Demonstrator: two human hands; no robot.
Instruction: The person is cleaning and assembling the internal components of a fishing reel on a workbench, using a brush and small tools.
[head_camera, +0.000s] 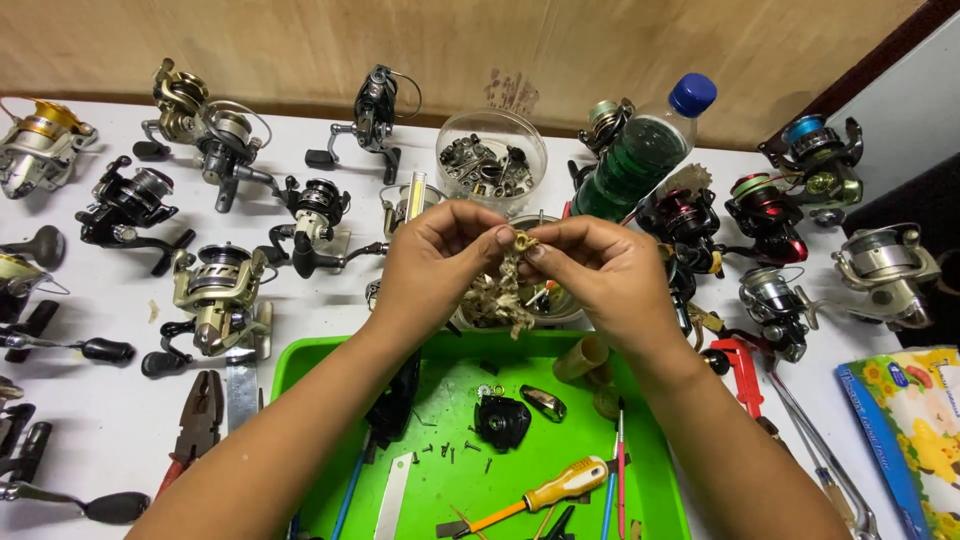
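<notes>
- A white table (110, 420) runs under a tan wall (300, 40); fishing reels lie across it on both sides of a green tray (650, 480).
- Far left, a gold reel (40, 140) sits at the table's edge, and about nine reels in all show on this side, some cut off by the frame.
- One pair of pliers (198, 420) lies just left of the tray.
- The left hand (430, 260) is raised above the tray's far rim, thumb and forefinger pressed together on a small brass part (522, 242).
- A tuft of pale rag (498, 295) hangs below that part, between both hands.
- The right hand (600, 270) meets the left, its fingertips pinching the same part from the other side.
- Behind the hands stands one clear tub (492, 158) of metal parts.
- In the tray lie one black reel body (502, 420), loose screws and one yellow screwdriver (560, 487).
- One green bottle (645, 150) with a blue cap leans right of the tub.
- Right of it, about six more reels, among them a red one (765, 210).
- A picture box (915, 430) fills the right corner.
</notes>
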